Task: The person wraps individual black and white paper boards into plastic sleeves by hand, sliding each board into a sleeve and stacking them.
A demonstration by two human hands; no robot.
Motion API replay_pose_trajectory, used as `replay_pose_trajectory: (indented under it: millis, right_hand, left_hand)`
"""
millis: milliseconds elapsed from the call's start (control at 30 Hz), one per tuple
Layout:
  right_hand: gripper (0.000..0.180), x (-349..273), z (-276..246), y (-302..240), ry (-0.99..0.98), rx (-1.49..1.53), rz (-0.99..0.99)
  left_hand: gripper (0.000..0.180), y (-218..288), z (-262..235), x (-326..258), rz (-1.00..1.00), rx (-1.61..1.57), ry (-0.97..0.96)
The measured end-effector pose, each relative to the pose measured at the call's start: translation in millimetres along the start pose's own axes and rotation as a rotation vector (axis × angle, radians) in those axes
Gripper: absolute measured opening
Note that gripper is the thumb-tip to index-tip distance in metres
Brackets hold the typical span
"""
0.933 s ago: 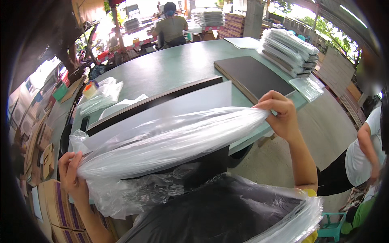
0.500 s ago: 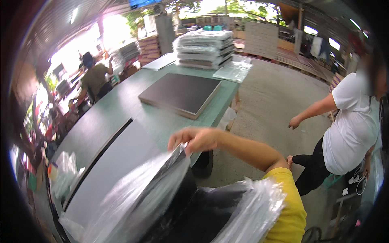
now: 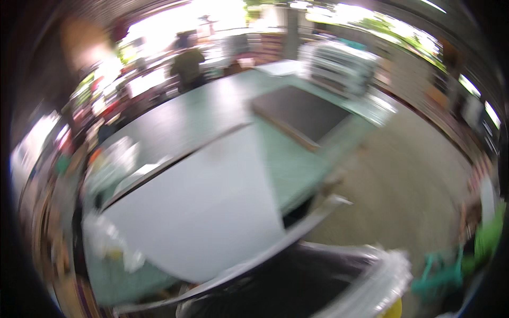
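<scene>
Neither of my hands shows now; a bit of my yellow sleeve (image 3: 394,309) appears at the lower edge. Close in front of me is a dark panel (image 3: 275,289) with a clear plastic wrap (image 3: 379,281) bunched along its right side. A thin pale strip of the plastic's edge runs across its far side. Beyond it, a large light-grey board (image 3: 207,201) lies on the green table (image 3: 286,172). Motion blur smears the whole picture, and what holds the wrapped panel is hidden.
A dark framed panel (image 3: 302,114) lies farther along the table, before a stack of plastic-wrapped panels (image 3: 342,66). Crumpled clear bags (image 3: 114,164) lie at the left edge. A person (image 3: 188,66) is at the far left; a teal stool (image 3: 440,278) stands on the right.
My view has swung, shifting the table rightward in the picture. My right hand, which gripped the plastic's far edge, has left the view. The grey board is more exposed.
</scene>
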State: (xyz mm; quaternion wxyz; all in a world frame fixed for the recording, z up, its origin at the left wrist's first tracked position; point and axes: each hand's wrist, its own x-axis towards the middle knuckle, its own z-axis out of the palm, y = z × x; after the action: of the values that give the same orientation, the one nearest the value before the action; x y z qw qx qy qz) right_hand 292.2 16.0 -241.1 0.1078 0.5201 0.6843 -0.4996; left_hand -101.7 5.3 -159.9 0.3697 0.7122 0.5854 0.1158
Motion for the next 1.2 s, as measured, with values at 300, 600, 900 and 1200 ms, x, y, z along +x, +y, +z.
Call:
replay_pose_trajectory:
  millis: [300,600,900,1200]
  right_hand:
    - [0.032,-56,-37,21,0.168,-0.224,0.193]
    - [0.048,-171,-124,-199,-0.845,0.005,-1.05]
    - [0.059,-53,-85,-52,-0.613,-0.34,0.092]
    - [0.049,-93,-77,-234,-0.177,-0.286,-0.599]
  left_hand:
    - [0.022,-149,44,-48,-0.398,-0.376,0.234]
    - [0.026,167,-152,-151,0.679,-0.296,-0.313]
    - [0.028,-14,22,-25,0.025,0.317,-0.481]
    - [0.023,196,-34,-18,0.657,-0.365,0.189]
